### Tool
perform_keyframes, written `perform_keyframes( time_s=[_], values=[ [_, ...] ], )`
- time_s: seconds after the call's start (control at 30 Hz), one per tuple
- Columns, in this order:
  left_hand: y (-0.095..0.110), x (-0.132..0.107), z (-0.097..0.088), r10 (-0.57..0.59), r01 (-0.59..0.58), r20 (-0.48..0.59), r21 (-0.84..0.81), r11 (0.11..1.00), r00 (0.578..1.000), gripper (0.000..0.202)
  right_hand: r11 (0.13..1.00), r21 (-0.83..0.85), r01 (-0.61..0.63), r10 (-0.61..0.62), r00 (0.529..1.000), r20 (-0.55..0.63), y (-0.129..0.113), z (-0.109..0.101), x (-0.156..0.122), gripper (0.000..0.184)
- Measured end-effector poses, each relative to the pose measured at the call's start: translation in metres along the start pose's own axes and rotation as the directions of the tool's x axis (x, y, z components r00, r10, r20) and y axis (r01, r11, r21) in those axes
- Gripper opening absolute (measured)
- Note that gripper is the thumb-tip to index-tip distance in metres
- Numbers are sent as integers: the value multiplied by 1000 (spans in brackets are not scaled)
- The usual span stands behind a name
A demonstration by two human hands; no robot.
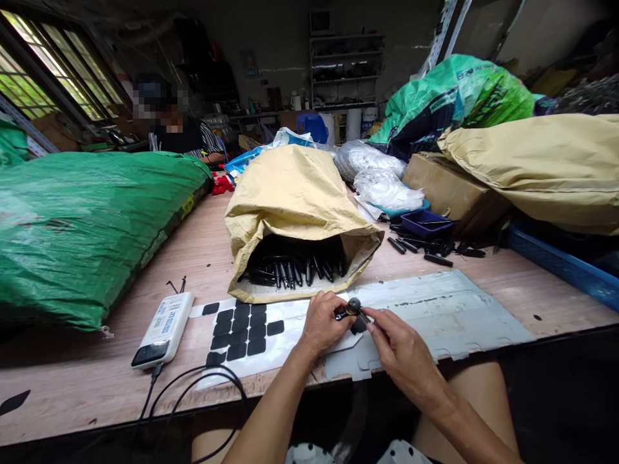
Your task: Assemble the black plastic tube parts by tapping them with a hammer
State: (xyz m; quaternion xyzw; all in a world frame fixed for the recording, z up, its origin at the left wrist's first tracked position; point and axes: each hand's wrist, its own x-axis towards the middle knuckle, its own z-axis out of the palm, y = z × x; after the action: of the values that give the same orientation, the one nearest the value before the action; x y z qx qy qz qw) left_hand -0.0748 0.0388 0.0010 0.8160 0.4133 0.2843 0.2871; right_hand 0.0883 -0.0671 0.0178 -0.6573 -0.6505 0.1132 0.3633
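My left hand (323,322) is closed round a small black plastic part (351,308) with a rounded end. My right hand (397,345) pinches the same part from the right with its fingertips, over a grey metal sheet (435,309). Just behind the hands lies a tan sack (294,193), its mouth open toward me and full of several black handle-like parts (294,267). Left of my hands is a white backing sheet with several black square pads (242,328).
A white power bank (163,327) with a black cable lies at front left. A big green sack (82,219) fills the left. A blue tray (425,223), loose black parts (438,248), a cardboard box and more sacks sit right. A person sits at back left.
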Motion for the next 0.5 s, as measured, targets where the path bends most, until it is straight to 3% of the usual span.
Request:
perform_keyframes(
  time_s=[0.13, 0.27, 0.5],
  values=[
    [0, -1, 1, 13, -13, -13, 22, 1000, 1000, 15, 995, -62, -81, 73, 990, -120, 19, -21, 16, 34],
    [0, 0, 2, 6, -6, -14, 34, 999, 1000, 16, 905, -331, -269, 201, 953, -227, 50, -36, 44, 33],
    [0, 2, 0, -8, 7, 15, 35, 999, 1000, 11, 791, -550, -270, 221, 963, -155, 86, -19, 84, 36]
  ],
)
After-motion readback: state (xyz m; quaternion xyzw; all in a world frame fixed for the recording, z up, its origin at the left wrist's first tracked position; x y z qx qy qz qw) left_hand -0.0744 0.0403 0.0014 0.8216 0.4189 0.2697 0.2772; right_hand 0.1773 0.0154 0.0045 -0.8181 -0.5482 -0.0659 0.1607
